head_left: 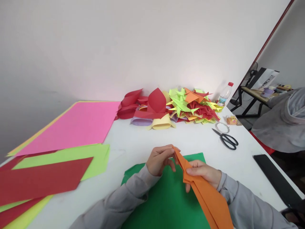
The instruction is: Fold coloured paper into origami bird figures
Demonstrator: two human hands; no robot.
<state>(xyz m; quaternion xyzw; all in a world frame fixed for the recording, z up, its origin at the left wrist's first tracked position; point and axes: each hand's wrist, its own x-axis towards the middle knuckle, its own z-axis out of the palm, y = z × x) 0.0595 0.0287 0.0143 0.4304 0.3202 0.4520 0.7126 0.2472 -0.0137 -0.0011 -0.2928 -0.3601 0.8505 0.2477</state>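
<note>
A folded sheet of orange paper (pixel 209 198) is held up over a green sheet of paper (pixel 164 203) on the white table. My left hand (pixel 162 159) pinches the narrow upper tip of the orange paper between thumb and fingers. Lower down, my right hand (pixel 202 173) grips its creased middle, thumb on top and fingers underneath. The wide end of the orange paper slants down to the right, toward the bottom edge of the view. Part of the green sheet is covered by my forearms and the orange paper.
Red, lime and yellow sheets (pixel 43 178) and a large pink sheet (pixel 76 124) lie left. Folded paper pieces (pixel 188 106) are heaped by the wall. Scissors (pixel 226 138), a tape roll (pixel 222 128), a bottle (pixel 225 93) and a black object (pixel 277 179) are right. Another person (pixel 283 121) is beyond.
</note>
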